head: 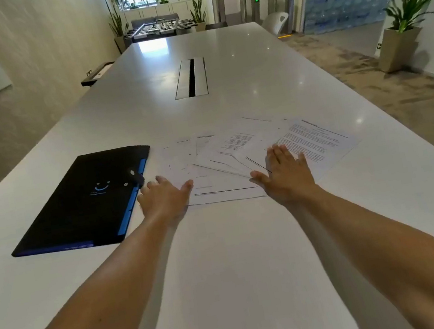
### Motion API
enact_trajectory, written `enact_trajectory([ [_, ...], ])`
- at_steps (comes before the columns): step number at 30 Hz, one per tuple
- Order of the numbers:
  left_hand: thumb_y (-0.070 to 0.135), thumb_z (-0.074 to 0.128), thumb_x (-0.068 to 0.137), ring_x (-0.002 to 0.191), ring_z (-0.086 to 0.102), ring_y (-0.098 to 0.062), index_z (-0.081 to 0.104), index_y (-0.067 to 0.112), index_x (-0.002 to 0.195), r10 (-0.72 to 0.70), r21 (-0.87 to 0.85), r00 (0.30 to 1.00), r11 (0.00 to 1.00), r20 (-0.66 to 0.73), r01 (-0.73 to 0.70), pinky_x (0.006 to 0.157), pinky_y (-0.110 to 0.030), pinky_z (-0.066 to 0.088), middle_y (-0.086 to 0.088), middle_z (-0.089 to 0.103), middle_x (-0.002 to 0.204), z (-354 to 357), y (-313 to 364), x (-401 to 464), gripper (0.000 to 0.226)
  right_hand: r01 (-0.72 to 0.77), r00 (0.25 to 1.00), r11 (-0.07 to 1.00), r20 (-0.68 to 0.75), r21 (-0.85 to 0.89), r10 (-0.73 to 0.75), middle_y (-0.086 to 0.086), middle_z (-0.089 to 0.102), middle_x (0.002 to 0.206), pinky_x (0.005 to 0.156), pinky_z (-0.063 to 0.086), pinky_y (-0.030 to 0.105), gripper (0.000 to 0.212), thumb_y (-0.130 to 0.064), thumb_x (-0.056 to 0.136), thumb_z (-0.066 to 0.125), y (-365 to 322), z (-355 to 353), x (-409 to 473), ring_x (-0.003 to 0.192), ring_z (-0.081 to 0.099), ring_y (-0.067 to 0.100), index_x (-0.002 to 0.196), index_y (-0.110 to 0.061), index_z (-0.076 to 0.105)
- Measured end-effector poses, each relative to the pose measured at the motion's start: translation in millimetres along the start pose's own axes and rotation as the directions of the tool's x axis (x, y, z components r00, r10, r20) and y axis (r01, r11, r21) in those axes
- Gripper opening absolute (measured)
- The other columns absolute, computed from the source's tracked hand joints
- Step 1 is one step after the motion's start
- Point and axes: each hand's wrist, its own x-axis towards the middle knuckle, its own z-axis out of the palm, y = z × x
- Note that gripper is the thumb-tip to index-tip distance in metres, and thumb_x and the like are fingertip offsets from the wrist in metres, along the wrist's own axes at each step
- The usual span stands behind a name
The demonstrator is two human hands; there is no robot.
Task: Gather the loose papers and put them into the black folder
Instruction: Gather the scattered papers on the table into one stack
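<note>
1. Papers, loose and fanned out across the white table, sit at about one o'clock from the middle of the head view, several sheets overlapping, some with dense print and some nearly blank.
2. Over at nine o'clock from the sheets lies the black folder, flat and closed, its blue tabbed edge facing the papers and a small clasp showing near that edge. Its far corner comes just beside the leftmost sheet; whether they touch, I cannot tell.
3. Left hand is spread flat, fingers splayed, holding nothing, hovering or pressing at the left margin of the fan, right between folder and sheets, with its thumb out over the nearest sheet.
4. Right hand is spread flat too, palm down on top of the printed pages at the right of the pile, gripping nothing.
5. Step in hand, as I read it: the very start of gathering. Both palms bracket the spread, and no sheet is lifted or squared yet.
6. Next move, I'd say, calls for sweeping both hands inward so the sheets slide into one stack, then tapping the edges even. The far sheets at twelve o'clock lie beyond the fingertips and will need a longer reach.
7. Folder is unopened, so it needs unclasping before anything goes in.
</note>
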Motion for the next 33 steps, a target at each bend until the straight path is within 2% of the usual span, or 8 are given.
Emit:
enact_trajectory([
  [6,0.060,0.074,0.070,0.122,0.047,-0.036,0.036,0.003,0.140,-0.211,-0.309,0.970,0.921,0.117,0.238,0.096,-0.047,0.048,-0.022,0.044,0.136,-16.1,20.9,10.2,0.098,-0.050,0.989,0.998,0.138,-0.025,0.053,0.007,-0.001,0.165,0.118,-0.003,0.056,0.090,-0.073,0.091,0.011,-0.9,6.1,0.8,0.151,-0.004,0.021,0.156,-0.012,0.002],
  [11,0.053,0.082,0.065,0.099,0.059,-0.030,0.051,0.002,0.124,-0.235,-0.337,0.953,0.896,0.189,0.288,0.085,-0.040,0.055,-0.018,0.057,0.114,-24.2,32.8,19.1,0.084,-0.049,0.987,0.998,0.153,-0.036,0.054,0.007,-0.003,0.165,0.118,-0.005,0.056,0.088,-0.071,0.092,0.011,-1.4,6.1,2.9,0.151,-0.006,0.021,0.156,-0.012,0.000],
  [17,0.045,0.084,0.069,0.110,0.056,-0.032,0.038,0.004,0.137,-0.337,-0.449,0.900,0.782,0.278,0.432,0.094,-0.039,0.050,-0.020,0.049,0.129,-28.5,35.8,30.7,0.092,-0.047,0.988,0.999,0.145,-0.010,0.048,0.006,-0.009,0.165,0.117,-0.011,0.055,0.085,-0.069,0.093,0.008,-0.7,11.1,1.2,0.150,-0.012,0.020,0.155,-0.013,-0.005],
  [19,0.039,0.085,0.070,0.117,0.054,-0.034,0.042,0.002,0.137,-0.277,-0.555,0.909,0.723,0.310,0.410,0.098,-0.040,0.047,-0.020,0.051,0.133,-30.5,34.4,36.7,0.087,-0.053,0.987,0.999,0.151,-0.002,0.053,0.005,-0.010,0.165,0.117,-0.012,0.055,0.085,-0.069,0.093,0.008,-1.0,11.3,1.5,0.150,-0.014,0.019,0.155,-0.013,-0.006],
  [22,0.033,0.085,0.072,0.112,0.058,-0.033,0.046,0.000,0.133,-0.215,-0.673,0.909,0.615,0.357,0.411,0.085,-0.033,0.047,-0.018,0.058,0.126,-31.9,35.7,37.7,0.080,-0.055,0.987,0.998,0.154,0.004,0.054,0.005,-0.011,0.164,0.117,-0.013,0.055,0.085,-0.069,0.093,0.008,-0.5,12.1,1.7,0.150,-0.014,0.019,0.155,-0.014,-0.006],
  [27,0.022,0.087,0.071,0.102,0.062,-0.031,0.055,0.000,0.123,-0.145,-0.723,0.865,0.492,0.481,0.484,0.096,-0.042,0.050,-0.017,0.065,0.113,-27.6,38.6,33.9,0.065,-0.052,0.988,0.999,0.145,0.001,0.051,0.005,-0.012,0.164,0.116,-0.014,0.054,0.085,-0.070,0.092,0.006,0.7,15.4,1.9,0.149,-0.015,0.019,0.155,-0.014,-0.008],
  [30,0.018,0.087,0.071,0.059,0.052,-0.018,0.058,0.000,0.114,-0.129,-0.723,0.861,0.490,0.491,0.486,0.058,-0.031,0.049,-0.009,0.058,0.071,-32.3,45.0,33.9,0.055,-0.057,0.989,0.998,0.139,0.007,0.056,0.005,-0.012,0.164,0.116,-0.015,0.054,0.086,-0.071,0.091,0.005,0.6,16.7,2.9,0.149,-0.016,0.019,0.155,-0.015,-0.008],
  [33,0.013,0.086,0.070,0.049,0.039,-0.015,0.055,0.000,0.115,-0.127,-0.707,0.869,0.531,0.478,0.467,0.047,-0.029,0.038,-0.006,0.044,0.061,-38.9,50.5,35.8,0.056,-0.055,0.989,0.998,0.137,0.009,0.053,0.005,-0.013,0.164,0.116,-0.015,0.054,0.087,-0.071,0.091,0.005,1.5,16.9,3.1,0.149,-0.016,0.019,0.155,-0.015,-0.009],
])
